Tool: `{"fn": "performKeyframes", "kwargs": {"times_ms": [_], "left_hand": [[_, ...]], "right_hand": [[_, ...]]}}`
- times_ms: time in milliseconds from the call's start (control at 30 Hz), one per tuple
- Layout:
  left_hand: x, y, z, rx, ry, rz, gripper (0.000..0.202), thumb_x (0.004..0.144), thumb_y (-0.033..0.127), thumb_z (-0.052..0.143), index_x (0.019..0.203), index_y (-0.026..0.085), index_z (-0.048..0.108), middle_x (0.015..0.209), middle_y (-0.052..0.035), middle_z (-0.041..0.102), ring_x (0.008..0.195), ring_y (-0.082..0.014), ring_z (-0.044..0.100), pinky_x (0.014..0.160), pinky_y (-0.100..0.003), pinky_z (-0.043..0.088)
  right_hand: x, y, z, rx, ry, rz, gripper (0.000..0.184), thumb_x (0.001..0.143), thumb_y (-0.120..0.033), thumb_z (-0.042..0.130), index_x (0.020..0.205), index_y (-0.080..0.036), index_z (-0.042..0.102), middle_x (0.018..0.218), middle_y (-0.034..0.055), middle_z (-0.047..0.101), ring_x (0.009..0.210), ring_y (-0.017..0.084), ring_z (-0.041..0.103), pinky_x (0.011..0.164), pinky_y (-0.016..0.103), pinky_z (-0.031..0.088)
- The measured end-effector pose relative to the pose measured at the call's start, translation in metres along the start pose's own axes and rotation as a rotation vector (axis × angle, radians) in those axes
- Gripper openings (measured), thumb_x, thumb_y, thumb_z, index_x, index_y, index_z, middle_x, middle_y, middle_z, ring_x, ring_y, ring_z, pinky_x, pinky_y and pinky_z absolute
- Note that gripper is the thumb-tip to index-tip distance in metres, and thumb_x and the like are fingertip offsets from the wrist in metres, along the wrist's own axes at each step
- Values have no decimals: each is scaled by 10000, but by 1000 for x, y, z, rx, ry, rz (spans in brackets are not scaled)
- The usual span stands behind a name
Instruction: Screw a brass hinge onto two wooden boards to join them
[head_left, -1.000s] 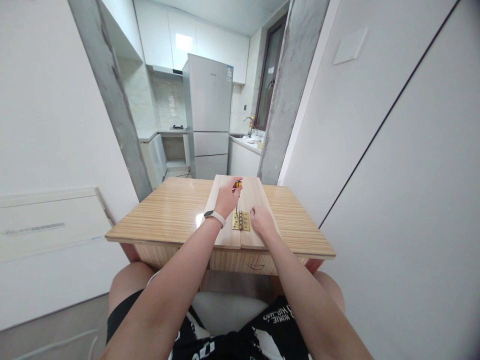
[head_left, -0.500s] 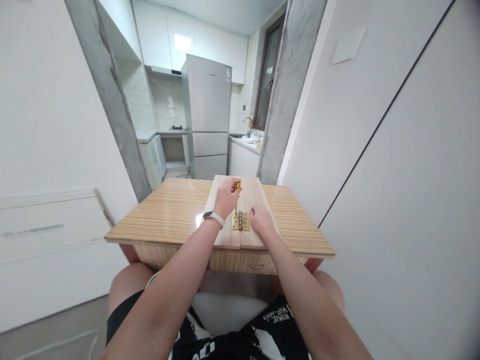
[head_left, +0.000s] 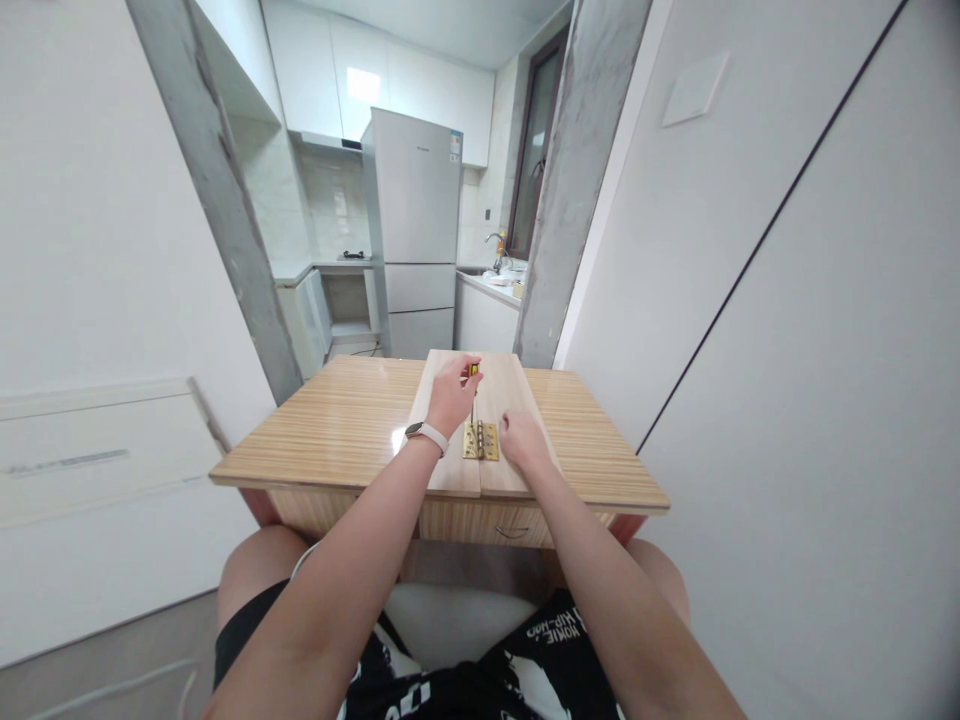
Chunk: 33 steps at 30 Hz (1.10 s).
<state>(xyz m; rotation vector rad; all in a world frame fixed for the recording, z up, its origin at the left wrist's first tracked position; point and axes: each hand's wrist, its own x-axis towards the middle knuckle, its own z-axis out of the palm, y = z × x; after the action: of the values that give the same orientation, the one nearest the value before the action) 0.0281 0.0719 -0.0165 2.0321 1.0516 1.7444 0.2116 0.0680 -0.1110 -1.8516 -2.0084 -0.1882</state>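
Note:
Two pale wooden boards [head_left: 502, 385] lie side by side along the middle of a small striped wooden table [head_left: 341, 425]. A brass hinge [head_left: 481, 441] sits across their seam. My left hand [head_left: 452, 394] is closed round the yellow and black handle of a screwdriver [head_left: 474, 372], held upright with its thin shaft pointing down at the hinge. My right hand [head_left: 523, 441] rests knuckles-up on the right board, touching the hinge's right edge, fingers curled down. A watch band circles my left wrist.
The table has a drawer [head_left: 514, 527] in its front, above my knees. White walls close in on both sides. Beyond the table, grey pillars frame a kitchen with a fridge [head_left: 416, 230], counters and a sink [head_left: 495, 270].
Almost nothing has moved. My left hand has shifted very slightly on the screwdriver handle; the right hand stays on the board.

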Motion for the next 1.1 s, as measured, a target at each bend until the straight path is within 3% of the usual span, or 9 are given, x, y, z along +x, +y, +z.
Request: {"fn": "performKeyframes", "kwargs": {"times_ms": [133,300,567,767,933,1100], "left_hand": [[-1,-1,-1,-67,-50,-34,266,962,162,588,1206,237,659,1088,-58,713,952,-164,699,832,-308,613],[-1,2,-1,-3,11,-6,204,896,221,710,1099,226,688,1104,-67,672,882,-159,673,777,-305,616],[-3,3,-3,-2,-42,22,262,969,158,569,1200,239,663,1080,-71,681,961,-183,669,862,-339,602],[-3,9,-4,130,-35,66,250,887,187,724,1128,238,683,1141,-76,603,959,-192,652,887,-353,581],[-6,15,-1,224,-62,106,258,930,130,632,1159,241,673,1053,-72,613,949,-209,647,922,-373,552],[-10,13,2,171,-39,108,363,943,83,559,1264,238,624,1148,-94,649,1083,-237,629,993,-404,530]], "right_hand": [[0,1,0,-5,-10,4,287,1044,-289,432,1014,-180,696,1064,126,718,1055,237,596,938,313,379],[0,0,0,-1,13,-12,289,1043,-283,422,1007,-186,692,1062,121,718,1042,238,591,925,316,381],[-1,-1,-1,7,1,-13,305,1046,-273,406,1007,-183,695,1068,125,715,1045,238,587,940,319,374],[0,0,0,6,2,-6,293,1040,-276,417,1001,-184,693,1057,122,715,1041,237,591,933,316,378],[1,0,2,11,-13,2,307,1043,-286,409,1029,-185,699,1076,133,712,1077,239,594,969,321,373],[1,0,1,12,-18,1,321,1048,-294,397,1041,-188,699,1087,137,708,1080,242,590,978,325,368]]}}
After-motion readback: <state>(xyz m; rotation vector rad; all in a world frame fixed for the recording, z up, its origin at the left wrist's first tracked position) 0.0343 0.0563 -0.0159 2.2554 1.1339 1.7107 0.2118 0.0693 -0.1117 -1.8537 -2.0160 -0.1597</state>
